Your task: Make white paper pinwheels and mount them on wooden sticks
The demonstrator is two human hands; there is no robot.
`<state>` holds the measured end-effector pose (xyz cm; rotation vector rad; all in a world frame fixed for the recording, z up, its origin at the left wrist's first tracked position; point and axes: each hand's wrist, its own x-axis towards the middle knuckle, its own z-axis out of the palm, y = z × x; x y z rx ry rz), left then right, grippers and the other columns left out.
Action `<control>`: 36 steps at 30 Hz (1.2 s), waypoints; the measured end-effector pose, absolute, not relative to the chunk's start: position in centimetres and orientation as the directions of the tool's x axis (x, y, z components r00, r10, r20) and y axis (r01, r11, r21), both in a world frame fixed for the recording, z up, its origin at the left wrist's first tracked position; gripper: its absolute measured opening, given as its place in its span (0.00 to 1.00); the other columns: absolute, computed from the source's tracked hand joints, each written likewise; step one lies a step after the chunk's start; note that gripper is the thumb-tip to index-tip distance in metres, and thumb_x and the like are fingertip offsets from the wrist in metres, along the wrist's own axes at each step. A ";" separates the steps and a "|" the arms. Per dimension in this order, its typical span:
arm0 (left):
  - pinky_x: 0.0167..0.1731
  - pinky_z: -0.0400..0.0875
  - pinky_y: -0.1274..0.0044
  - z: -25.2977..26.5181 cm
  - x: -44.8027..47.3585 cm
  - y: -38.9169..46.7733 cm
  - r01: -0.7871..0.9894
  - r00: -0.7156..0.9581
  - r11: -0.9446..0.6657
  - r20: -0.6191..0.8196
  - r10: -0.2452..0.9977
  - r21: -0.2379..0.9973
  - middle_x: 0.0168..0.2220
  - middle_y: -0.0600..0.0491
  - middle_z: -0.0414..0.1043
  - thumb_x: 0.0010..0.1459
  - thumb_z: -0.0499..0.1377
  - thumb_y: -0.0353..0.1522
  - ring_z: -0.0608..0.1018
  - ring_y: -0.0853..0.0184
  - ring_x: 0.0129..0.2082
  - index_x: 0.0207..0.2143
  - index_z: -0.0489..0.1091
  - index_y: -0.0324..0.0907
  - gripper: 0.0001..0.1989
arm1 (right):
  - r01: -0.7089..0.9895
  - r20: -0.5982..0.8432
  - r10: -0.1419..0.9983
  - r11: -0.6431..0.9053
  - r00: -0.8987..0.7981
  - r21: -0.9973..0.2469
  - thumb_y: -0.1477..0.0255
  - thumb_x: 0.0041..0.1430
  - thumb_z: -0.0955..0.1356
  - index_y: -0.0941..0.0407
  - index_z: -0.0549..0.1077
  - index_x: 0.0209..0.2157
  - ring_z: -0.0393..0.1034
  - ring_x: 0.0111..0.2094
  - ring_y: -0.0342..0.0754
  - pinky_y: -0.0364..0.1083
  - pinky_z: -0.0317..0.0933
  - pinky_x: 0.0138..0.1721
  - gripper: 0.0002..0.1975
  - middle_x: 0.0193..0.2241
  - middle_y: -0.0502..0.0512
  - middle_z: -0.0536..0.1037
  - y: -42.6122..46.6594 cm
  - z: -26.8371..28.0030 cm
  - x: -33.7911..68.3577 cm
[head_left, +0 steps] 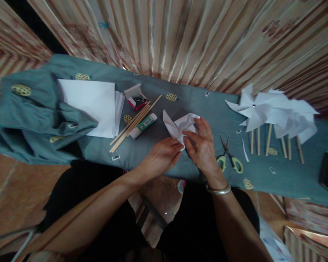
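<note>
A white paper pinwheel (186, 122), cut and partly folded, lies between my hands near the table's front edge. My left hand (165, 154) pinches its near corner with closed fingers. My right hand (202, 143), with a metal bangle at the wrist, grips the pinwheel's right side, thumb and fingers bent round the paper. One pointed blade of the paper stands up at the left. To the right of my right hand lie scissors (228, 154) with green handles, blades parted. A thin paper strip (245, 150) rests beside them.
Several finished pinwheels (276, 111) on wooden sticks lie overlapping at the right. Left of my hands are a glue stick (144, 126), several wooden sticks (133, 124), a small red box (136, 102) of dark pins, and stacked white paper (90, 105). A pleated curtain (164, 40) hangs behind the table.
</note>
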<state>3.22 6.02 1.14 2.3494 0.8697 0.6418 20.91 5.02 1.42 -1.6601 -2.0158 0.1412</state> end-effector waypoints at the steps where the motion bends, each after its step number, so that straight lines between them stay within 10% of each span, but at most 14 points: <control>1: 0.46 0.74 0.69 1.1 3.2 6.0 0.439 0.678 -0.640 0.235 0.697 0.630 0.42 0.47 0.75 0.63 0.53 0.26 0.76 0.61 0.42 0.42 0.72 0.37 0.09 | 0.891 0.319 0.941 0.241 -0.117 -0.384 0.69 0.65 0.63 0.54 0.78 0.42 0.49 0.68 0.61 0.65 0.55 0.62 0.12 0.65 0.58 0.61 5.0 1.5 20.8; 36: 0.42 0.75 0.72 2.4 0.0 7.5 0.543 0.423 -0.378 0.145 0.895 0.750 0.40 0.50 0.80 0.60 0.57 0.29 0.81 0.64 0.38 0.42 0.76 0.40 0.10 | 0.916 0.265 0.929 0.323 -0.259 -0.237 0.78 0.57 0.62 0.57 0.74 0.50 0.43 0.70 0.64 0.65 0.55 0.60 0.20 0.68 0.63 0.56 4.1 1.3 21.1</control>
